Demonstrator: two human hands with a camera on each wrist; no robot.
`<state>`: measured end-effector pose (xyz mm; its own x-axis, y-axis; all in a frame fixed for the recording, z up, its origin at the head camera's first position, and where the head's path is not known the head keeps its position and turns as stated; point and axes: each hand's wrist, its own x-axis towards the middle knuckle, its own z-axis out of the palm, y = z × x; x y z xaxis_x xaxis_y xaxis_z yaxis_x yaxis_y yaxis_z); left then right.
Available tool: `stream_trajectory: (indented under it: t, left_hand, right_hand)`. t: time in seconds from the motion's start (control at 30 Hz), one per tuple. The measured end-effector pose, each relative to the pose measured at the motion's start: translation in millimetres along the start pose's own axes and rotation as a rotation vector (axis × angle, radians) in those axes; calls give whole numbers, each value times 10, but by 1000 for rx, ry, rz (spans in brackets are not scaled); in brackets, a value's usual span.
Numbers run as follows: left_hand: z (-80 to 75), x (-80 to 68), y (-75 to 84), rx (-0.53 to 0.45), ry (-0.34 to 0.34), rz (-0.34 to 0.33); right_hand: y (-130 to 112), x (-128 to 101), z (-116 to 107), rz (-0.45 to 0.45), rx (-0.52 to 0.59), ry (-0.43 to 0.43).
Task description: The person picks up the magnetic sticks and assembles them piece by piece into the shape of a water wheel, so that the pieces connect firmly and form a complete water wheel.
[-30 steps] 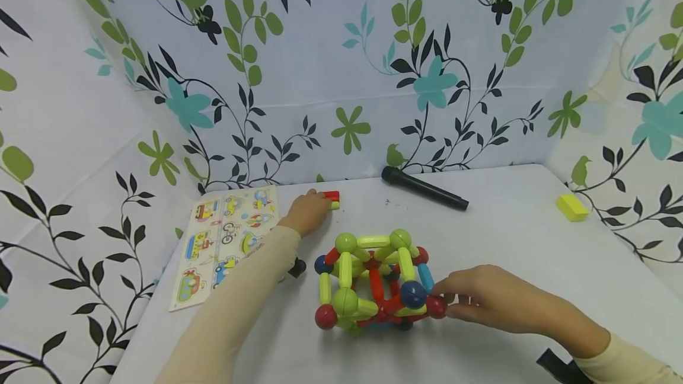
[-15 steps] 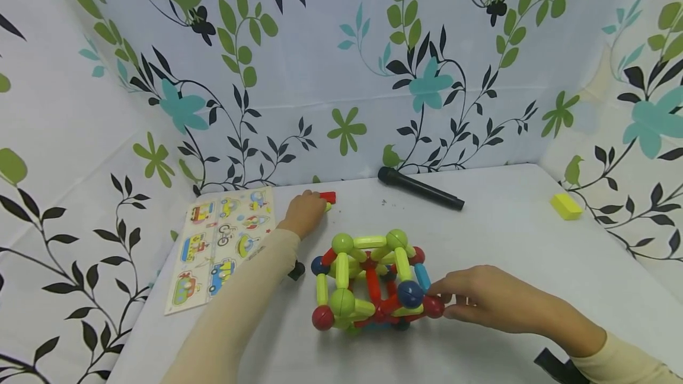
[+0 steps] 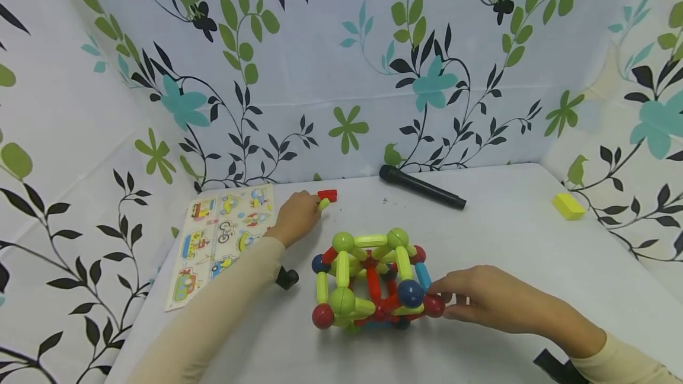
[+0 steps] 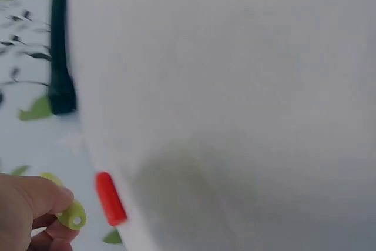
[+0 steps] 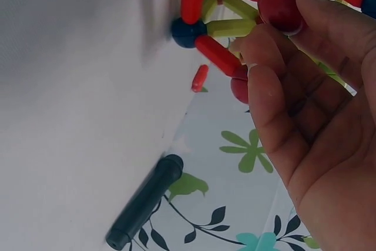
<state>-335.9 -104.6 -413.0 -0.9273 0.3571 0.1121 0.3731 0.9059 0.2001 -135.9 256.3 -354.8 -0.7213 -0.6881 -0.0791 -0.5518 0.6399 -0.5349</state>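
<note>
Up close: left hand (image 3: 294, 218) pinching a lime-green rod (image 3: 324, 204) beside a red rod (image 3: 328, 195) at the desk's (image 3: 507, 236) back. Right hand (image 3: 482, 299), fingers curled, gripping a red ball (image 3: 434, 306) on the rod-and-ball structure (image 3: 370, 280), mid-desk.

Left hand (image 4: 26, 207) pinches green stick (image 4: 69, 213); red stick (image 4: 110, 198) beside.

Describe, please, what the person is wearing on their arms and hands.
Both arms are in long, plain cream sleeves that end at the wrists. The left hand and right hand are bare, with no gloves or rings visible. A black wrist-mounted device shows by the right sleeve.
</note>
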Motion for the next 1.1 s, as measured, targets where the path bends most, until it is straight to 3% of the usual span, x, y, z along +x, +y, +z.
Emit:
stream_trajectory:
  t: [0.1,0.2,0.37,0.53,0.7,0.8,0.9,0.97,1.1]
  left_hand:
    - [-173,-296,19,-231,18,-40]
    - [-324,-665,49,-389,38,-57]
    - [-494,-1216,104,-518,93,-7]
    - [-576,-1578,195,-601,133,99]
    - [-566,-1806,320,-637,149,273]
    - [-525,-1868,383,-618,169,419]
    - [-496,-1889,425,-594,194,523]
    - [-493,-1887,447,-586,206,564]
    - [-512,-1881,471,-567,205,586]
  right_hand:
    - [5,9,-4,-2,2,-3]
    - [1,9,1,-12,5,3]
    - [3,9,-1,-23,-2,10]
    - [10,15,2,-31,-18,15]
    - [9,20,8,-31,-18,11]
    - [7,21,7,-30,-22,10]
    - [9,30,6,-34,-29,10]
    - [11,29,7,-37,-33,11]
    - [8,23,6,-32,-34,10]
